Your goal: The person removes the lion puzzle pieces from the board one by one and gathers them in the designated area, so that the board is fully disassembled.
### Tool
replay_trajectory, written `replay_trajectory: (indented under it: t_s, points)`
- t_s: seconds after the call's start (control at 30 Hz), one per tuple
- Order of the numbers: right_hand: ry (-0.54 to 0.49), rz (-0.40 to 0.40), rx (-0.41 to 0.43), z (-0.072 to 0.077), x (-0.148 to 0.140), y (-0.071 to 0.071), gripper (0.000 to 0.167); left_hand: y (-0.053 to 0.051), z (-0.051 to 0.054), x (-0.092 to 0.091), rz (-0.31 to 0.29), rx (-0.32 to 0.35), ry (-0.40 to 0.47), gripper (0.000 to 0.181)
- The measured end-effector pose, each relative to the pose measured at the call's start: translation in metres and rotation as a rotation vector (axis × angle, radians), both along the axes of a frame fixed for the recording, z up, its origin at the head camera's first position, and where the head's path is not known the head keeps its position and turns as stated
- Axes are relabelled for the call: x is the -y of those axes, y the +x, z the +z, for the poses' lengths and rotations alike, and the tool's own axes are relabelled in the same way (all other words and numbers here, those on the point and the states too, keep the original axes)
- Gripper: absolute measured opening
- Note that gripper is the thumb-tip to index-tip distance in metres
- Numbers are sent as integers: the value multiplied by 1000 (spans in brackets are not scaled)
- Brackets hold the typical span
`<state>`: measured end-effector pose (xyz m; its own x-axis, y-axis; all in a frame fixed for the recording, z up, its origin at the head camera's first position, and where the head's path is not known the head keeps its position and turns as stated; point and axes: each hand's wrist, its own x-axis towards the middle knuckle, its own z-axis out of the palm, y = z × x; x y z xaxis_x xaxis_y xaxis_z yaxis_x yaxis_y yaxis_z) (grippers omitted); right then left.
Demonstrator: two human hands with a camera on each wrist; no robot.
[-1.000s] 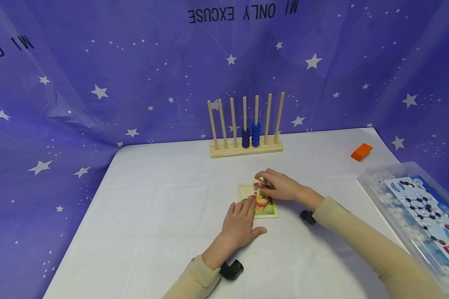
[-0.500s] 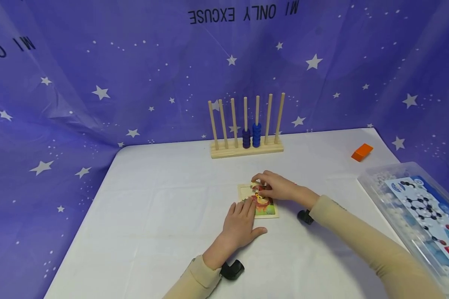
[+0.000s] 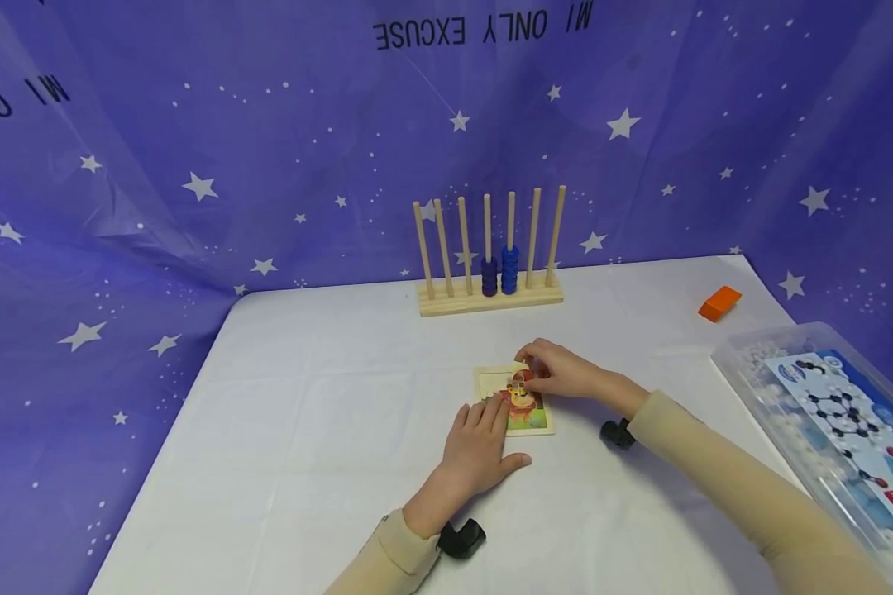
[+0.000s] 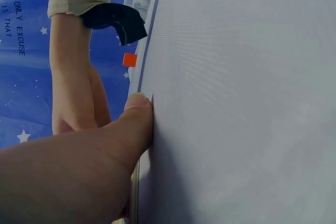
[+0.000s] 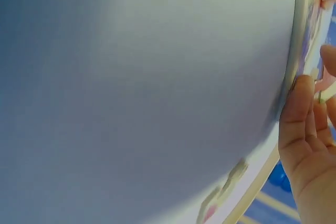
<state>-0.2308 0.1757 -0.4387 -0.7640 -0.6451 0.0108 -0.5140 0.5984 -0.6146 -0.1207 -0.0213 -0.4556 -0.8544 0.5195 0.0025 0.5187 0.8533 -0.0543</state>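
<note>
A small wooden jigsaw puzzle (image 3: 530,420) with a lion picture lies in its pale frame on the white table. My left hand (image 3: 478,446) rests on the puzzle's left side, fingers straight and thumb out on the cloth. At the upper right of the frame, my right hand (image 3: 563,371) pinches a reddish puzzle piece (image 3: 522,378) between thumb and fingers, low over the board. The right wrist view has these fingers (image 5: 298,103) at the frame's edge. A loose puzzle piece (image 5: 231,182) lies on the table there; in the head view it is hidden.
Behind the puzzle stands a wooden peg rack (image 3: 491,302) with dark and bright blue beads on two pegs. An orange block (image 3: 719,303) lies at the back right. A clear plastic box (image 3: 759,397) of molecule-model parts stands along the right edge.
My right hand moves slightly left, then back right, and the reddish piece shifts to lie lower and further right on the board. My left hand stays in place.
</note>
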Motion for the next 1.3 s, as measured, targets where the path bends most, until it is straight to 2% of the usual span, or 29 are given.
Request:
replay_trajectory:
  t_s: [0.13, 0.23, 0.43, 0.53, 0.7, 0.93, 1.13, 1.3]
  points:
    - [-10, -25, 14, 2, -17, 1, 38, 0, 1, 0, 4, 8, 4, 85]
    - [-32, -67, 30, 5, -34, 3, 40, 1, 1, 0, 3, 5, 13, 85]
    - [-53, -168, 66, 4, -78, -1, 33, 1, 0, 0, -7, -5, 38, 84]
    - [-9, -215, 71, 5, -98, 2, 31, 1, -2, 1, -13, -8, 45, 84]
    - [88, -244, 103, 8, -121, 7, 29, 1, -2, 1, -16, -19, 37, 83]
    - [137, -223, 137, 12, -128, 8, 27, 0, -4, 2, -13, -18, 37, 83]
    - [198, -201, 174, 18, -122, 5, 31, 0, -3, 3, -7, -12, 25, 83]
    - [250, -193, 94, 25, -97, 3, 31, 0, -2, 3, -14, -5, 31, 83]
